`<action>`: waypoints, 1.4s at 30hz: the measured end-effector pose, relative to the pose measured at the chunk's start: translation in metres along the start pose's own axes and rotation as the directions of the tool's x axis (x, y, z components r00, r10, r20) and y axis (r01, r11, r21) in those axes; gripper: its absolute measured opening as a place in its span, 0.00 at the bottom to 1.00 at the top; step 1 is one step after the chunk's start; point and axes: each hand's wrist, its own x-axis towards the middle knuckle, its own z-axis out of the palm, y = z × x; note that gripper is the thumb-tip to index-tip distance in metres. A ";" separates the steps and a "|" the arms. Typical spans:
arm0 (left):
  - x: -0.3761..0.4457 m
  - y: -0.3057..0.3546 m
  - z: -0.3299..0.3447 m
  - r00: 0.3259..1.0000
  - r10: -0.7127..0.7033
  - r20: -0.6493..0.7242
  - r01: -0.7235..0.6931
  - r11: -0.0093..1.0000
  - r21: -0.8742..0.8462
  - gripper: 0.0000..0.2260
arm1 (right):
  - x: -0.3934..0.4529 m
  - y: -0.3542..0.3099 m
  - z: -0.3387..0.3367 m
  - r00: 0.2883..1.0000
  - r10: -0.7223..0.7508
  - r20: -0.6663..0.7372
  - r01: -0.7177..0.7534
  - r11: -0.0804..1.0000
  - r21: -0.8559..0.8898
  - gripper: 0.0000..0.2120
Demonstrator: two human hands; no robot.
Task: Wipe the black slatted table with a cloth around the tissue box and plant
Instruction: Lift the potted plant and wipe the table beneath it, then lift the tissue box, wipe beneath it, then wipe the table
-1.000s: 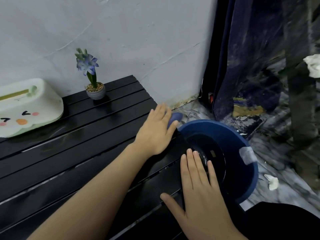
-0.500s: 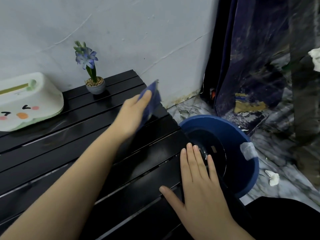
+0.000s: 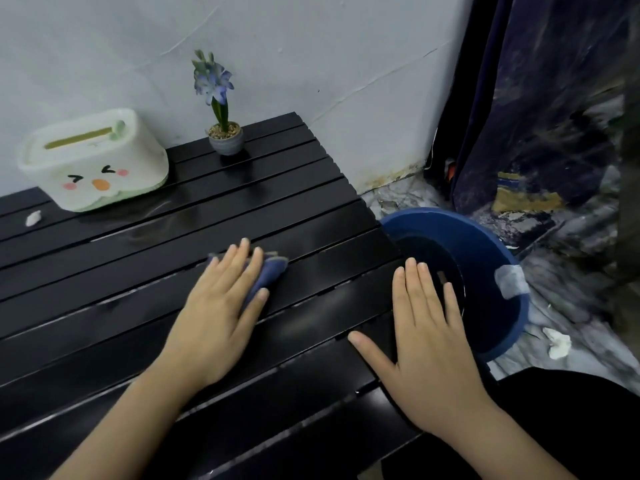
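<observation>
The black slatted table (image 3: 104,313) fills the lower left. My left hand (image 3: 221,306) lies flat near its middle, pressing a blue cloth (image 3: 270,275) onto the slats; the cloth shows past the fingers. My right hand (image 3: 426,337) rests flat, fingers apart, at the table's right edge and holds nothing. A white tissue box (image 3: 93,161) with a cartoon face stands at the back left by the wall. A small potted plant (image 3: 221,109) with blue flowers stands to its right at the back edge.
A blue bucket (image 3: 498,271) stands on the floor just past the table's right edge, under my right fingertips. A small white scrap (image 3: 33,218) lies on the table left of the tissue box. A dark curtain (image 3: 540,98) hangs at right. White scraps (image 3: 557,346) lie on the marbled floor.
My left hand lifted the cloth from the table's right edge near the bucket, then set it down flat nearer the middle. The right hand stayed put. The view shifted, showing more of the tissue box.
</observation>
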 end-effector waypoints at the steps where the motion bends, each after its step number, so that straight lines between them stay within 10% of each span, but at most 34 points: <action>1: 0.009 0.010 0.004 0.999 0.043 0.006 -0.043 0.999 0.024 0.29 | 0.000 -0.001 0.001 1.000 0.003 -0.003 -0.003 1.000 -0.007 0.47; 12: 0.137 0.117 0.055 0.905 0.422 0.053 -0.425 0.902 0.076 0.25 | 0.003 -0.002 0.004 1.000 0.020 -0.017 -0.020 1.000 -0.008 0.47; 18: 0.160 0.139 0.052 0.975 0.215 -0.047 -0.216 0.888 -0.406 0.21 | 0.003 -0.002 0.003 1.000 0.015 0.001 -0.015 1.000 0.026 0.48; 21: 0.153 0.137 0.029 0.997 -0.071 0.007 0.045 0.547 -0.836 0.15 | 0.004 -0.003 -0.001 1.000 0.015 0.027 -0.015 0.999 0.036 0.48; 25: 0.134 0.098 -0.009 0.937 -0.288 0.196 0.194 -0.035 -0.980 0.13 | 0.012 -0.016 -0.014 0.997 -0.015 0.082 0.007 0.995 0.098 0.48; 30: 0.085 0.011 -0.049 0.834 -0.491 0.251 0.113 -0.294 -0.949 0.16 | 0.047 -0.074 -0.033 0.983 -0.183 0.002 0.179 0.966 0.185 0.43; 37: 0.006 -0.137 -0.110 0.616 -0.787 0.029 -0.043 -0.070 -0.997 0.12 | 0.151 -0.190 -0.046 0.913 -0.398 -0.086 0.394 0.812 0.431 0.34; 42: -0.026 -0.235 -0.132 0.360 -0.895 -0.263 0.246 0.364 -0.898 0.15 | 0.247 -0.243 -0.036 0.895 -0.440 -0.075 0.399 0.714 0.576 0.36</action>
